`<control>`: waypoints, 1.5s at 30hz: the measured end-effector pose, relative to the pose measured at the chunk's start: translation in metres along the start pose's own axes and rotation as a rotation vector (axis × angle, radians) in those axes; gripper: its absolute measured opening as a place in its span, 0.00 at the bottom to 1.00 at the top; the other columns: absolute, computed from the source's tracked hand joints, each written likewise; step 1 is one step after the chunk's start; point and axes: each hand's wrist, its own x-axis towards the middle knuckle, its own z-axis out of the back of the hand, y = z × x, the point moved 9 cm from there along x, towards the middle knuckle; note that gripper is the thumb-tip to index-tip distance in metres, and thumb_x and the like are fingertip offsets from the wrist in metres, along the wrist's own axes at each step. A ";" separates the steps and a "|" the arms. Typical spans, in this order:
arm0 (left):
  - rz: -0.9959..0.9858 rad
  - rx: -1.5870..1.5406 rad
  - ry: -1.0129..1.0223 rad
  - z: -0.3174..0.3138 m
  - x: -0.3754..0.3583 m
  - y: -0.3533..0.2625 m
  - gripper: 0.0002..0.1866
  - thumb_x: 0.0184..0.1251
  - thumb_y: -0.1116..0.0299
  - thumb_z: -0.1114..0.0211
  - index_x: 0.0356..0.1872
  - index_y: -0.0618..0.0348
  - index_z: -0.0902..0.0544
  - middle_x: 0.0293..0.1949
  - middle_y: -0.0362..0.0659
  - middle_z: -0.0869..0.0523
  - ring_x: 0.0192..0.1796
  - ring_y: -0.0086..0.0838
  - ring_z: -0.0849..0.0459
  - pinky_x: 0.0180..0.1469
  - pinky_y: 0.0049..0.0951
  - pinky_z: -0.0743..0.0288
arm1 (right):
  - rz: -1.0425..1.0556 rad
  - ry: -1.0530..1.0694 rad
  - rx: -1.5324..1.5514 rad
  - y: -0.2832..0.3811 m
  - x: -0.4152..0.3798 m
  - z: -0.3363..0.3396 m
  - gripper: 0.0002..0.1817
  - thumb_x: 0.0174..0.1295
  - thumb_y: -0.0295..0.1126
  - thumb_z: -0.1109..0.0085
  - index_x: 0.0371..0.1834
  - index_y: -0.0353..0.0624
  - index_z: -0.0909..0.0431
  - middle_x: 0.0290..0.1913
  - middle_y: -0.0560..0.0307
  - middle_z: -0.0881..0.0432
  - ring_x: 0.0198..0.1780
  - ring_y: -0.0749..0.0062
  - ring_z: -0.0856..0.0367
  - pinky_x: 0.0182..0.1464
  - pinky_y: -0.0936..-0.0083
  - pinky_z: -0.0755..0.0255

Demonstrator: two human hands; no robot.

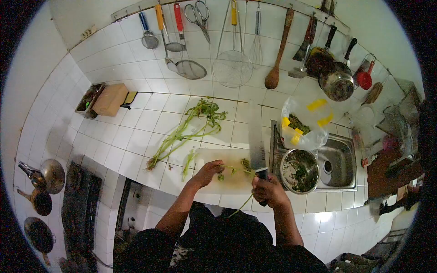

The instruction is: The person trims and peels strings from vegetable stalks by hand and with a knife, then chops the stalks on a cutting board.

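Note:
My right hand (269, 189) is wrapped round the black handle of a large knife (257, 150), whose broad blade points up and away over the right part of the pale cutting board (214, 157). A thin green stem hangs below that hand. At the board's left part, my left hand (210, 174) pinches a green stem (230, 168). Small leafy pieces (246, 164) lie on the board between the hands. Beyond the board, long leafy stalks with roots (182, 132) lie on the white tiles, and a short green stalk (188, 164) lies beside the board's left edge.
A metal bowl (312, 159) with chopped greens stands at the sink's (343, 154) left side, below a plastic bag (314, 119) holding greens. Utensils and pans, including a wooden spoon (272, 77), hang on the wall. A cardboard box (110, 100) stands at the back left.

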 end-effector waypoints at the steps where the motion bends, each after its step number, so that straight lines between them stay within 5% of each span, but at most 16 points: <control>1: 0.073 -0.127 -0.030 0.005 -0.004 0.006 0.12 0.68 0.64 0.43 0.41 0.65 0.24 0.34 0.42 0.21 0.40 0.27 0.20 0.49 0.29 0.27 | 0.000 -0.008 0.004 0.001 -0.003 0.007 0.10 0.63 0.33 0.43 0.26 0.44 0.31 0.15 0.68 0.40 0.12 0.83 0.46 0.15 0.81 0.53; 2: 0.210 -0.345 0.113 -0.003 -0.008 0.015 0.14 0.67 0.62 0.42 0.40 0.66 0.23 0.30 0.40 0.21 0.37 0.26 0.21 0.44 0.27 0.27 | 0.015 -0.053 0.010 0.002 -0.006 0.017 0.10 0.63 0.33 0.43 0.27 0.44 0.32 0.16 0.67 0.39 0.12 0.83 0.46 0.14 0.81 0.53; 6: 0.198 -0.658 0.046 0.006 -0.009 0.010 0.15 0.67 0.58 0.43 0.38 0.61 0.23 0.28 0.38 0.24 0.31 0.25 0.26 0.37 0.25 0.32 | 0.033 -0.169 0.037 0.007 -0.019 0.037 0.09 0.63 0.31 0.44 0.28 0.44 0.33 0.16 0.67 0.38 0.12 0.84 0.45 0.12 0.82 0.52; 10: 0.175 -0.602 0.077 0.011 -0.005 -0.004 0.13 0.67 0.59 0.44 0.33 0.59 0.26 0.22 0.33 0.34 0.28 0.22 0.35 0.33 0.21 0.41 | 0.040 -0.195 0.070 0.010 -0.023 0.049 0.07 0.62 0.29 0.44 0.29 0.44 0.32 0.17 0.66 0.36 0.12 0.85 0.44 0.12 0.83 0.51; 14: 0.101 -0.157 0.050 0.002 0.001 -0.033 0.21 0.59 0.62 0.31 0.52 0.53 0.25 0.23 0.33 0.34 0.28 0.19 0.35 0.35 0.21 0.37 | 0.014 -0.105 0.061 0.008 -0.021 0.042 0.06 0.61 0.29 0.43 0.29 0.43 0.30 0.17 0.65 0.34 0.11 0.85 0.44 0.12 0.82 0.50; 17: -0.091 0.133 -0.015 -0.015 0.007 -0.073 0.39 0.51 0.61 0.25 0.66 0.47 0.34 0.26 0.33 0.36 0.30 0.21 0.34 0.40 0.22 0.33 | -0.012 -0.006 0.098 0.005 -0.016 0.027 0.07 0.61 0.29 0.43 0.28 0.42 0.30 0.18 0.63 0.32 0.11 0.84 0.43 0.12 0.81 0.51; 19: 0.110 0.315 0.150 -0.036 0.008 -0.070 0.48 0.49 0.58 0.24 0.71 0.45 0.41 0.36 0.37 0.27 0.40 0.23 0.28 0.49 0.23 0.31 | -0.051 0.020 0.098 0.005 -0.016 0.020 0.07 0.61 0.29 0.42 0.28 0.41 0.30 0.18 0.62 0.32 0.11 0.83 0.42 0.12 0.81 0.51; 20: 0.139 0.251 0.155 -0.042 0.009 -0.069 0.43 0.53 0.60 0.27 0.70 0.43 0.39 0.46 0.41 0.23 0.46 0.24 0.27 0.53 0.24 0.32 | -0.091 0.044 0.096 0.002 -0.016 0.016 0.08 0.61 0.30 0.42 0.28 0.41 0.29 0.18 0.61 0.31 0.11 0.82 0.41 0.12 0.80 0.51; 23: 0.016 -0.020 0.112 -0.056 0.014 -0.056 0.37 0.59 0.62 0.31 0.69 0.47 0.37 0.50 0.40 0.22 0.48 0.24 0.26 0.54 0.25 0.33 | -0.051 0.081 0.026 -0.005 -0.011 0.014 0.08 0.58 0.37 0.39 0.30 0.48 0.28 0.16 0.68 0.32 0.11 0.82 0.38 0.10 0.81 0.50; 28: 0.044 -0.242 0.071 -0.052 0.012 0.009 0.23 0.67 0.58 0.40 0.59 0.58 0.26 0.42 0.34 0.21 0.44 0.22 0.25 0.52 0.25 0.32 | -0.059 0.013 0.004 -0.007 -0.017 0.022 0.08 0.59 0.37 0.40 0.29 0.49 0.28 0.15 0.67 0.32 0.11 0.81 0.38 0.10 0.81 0.49; 30: 0.091 -0.391 -0.110 -0.030 0.010 0.029 0.17 0.66 0.62 0.42 0.50 0.63 0.24 0.37 0.36 0.19 0.38 0.22 0.22 0.47 0.27 0.25 | -0.036 -0.006 0.029 -0.002 -0.022 0.030 0.08 0.59 0.37 0.40 0.29 0.49 0.28 0.15 0.67 0.32 0.11 0.81 0.38 0.10 0.81 0.49; 33: 0.212 -0.403 -0.330 0.003 -0.007 0.029 0.11 0.65 0.61 0.41 0.37 0.60 0.23 0.31 0.34 0.23 0.33 0.21 0.26 0.40 0.24 0.29 | -0.010 -0.128 0.062 0.011 -0.035 0.051 0.05 0.59 0.27 0.42 0.31 0.43 0.30 0.20 0.60 0.29 0.13 0.80 0.38 0.13 0.81 0.48; 34: 0.087 -0.254 -0.092 0.005 0.002 0.017 0.11 0.63 0.61 0.42 0.27 0.57 0.27 0.26 0.33 0.30 0.29 0.19 0.33 0.35 0.22 0.36 | -0.017 -0.147 0.013 0.013 -0.037 0.055 0.06 0.58 0.27 0.41 0.31 0.43 0.30 0.20 0.61 0.30 0.13 0.81 0.38 0.13 0.82 0.47; 37: 0.083 -0.205 -0.069 0.012 0.003 0.012 0.14 0.60 0.61 0.41 0.22 0.55 0.33 0.23 0.31 0.36 0.27 0.19 0.39 0.33 0.22 0.42 | -0.016 -0.114 -0.042 0.010 -0.038 0.056 0.07 0.55 0.27 0.39 0.30 0.44 0.30 0.17 0.64 0.32 0.13 0.82 0.39 0.13 0.82 0.48; 39: 0.085 -0.238 -0.094 0.022 0.009 0.016 0.11 0.61 0.63 0.43 0.24 0.58 0.28 0.24 0.33 0.32 0.29 0.20 0.36 0.35 0.21 0.40 | -0.007 -0.125 -0.096 0.005 -0.039 0.054 0.08 0.60 0.36 0.41 0.29 0.50 0.29 0.14 0.70 0.34 0.10 0.84 0.40 0.10 0.82 0.52; 45: -0.002 0.118 -0.096 0.034 0.041 0.015 0.14 0.60 0.66 0.42 0.41 0.66 0.19 0.36 0.46 0.17 0.40 0.31 0.22 0.48 0.29 0.30 | -0.027 -0.143 -0.148 0.010 -0.044 0.053 0.10 0.59 0.34 0.39 0.26 0.50 0.31 0.16 0.70 0.33 0.11 0.85 0.41 0.10 0.82 0.50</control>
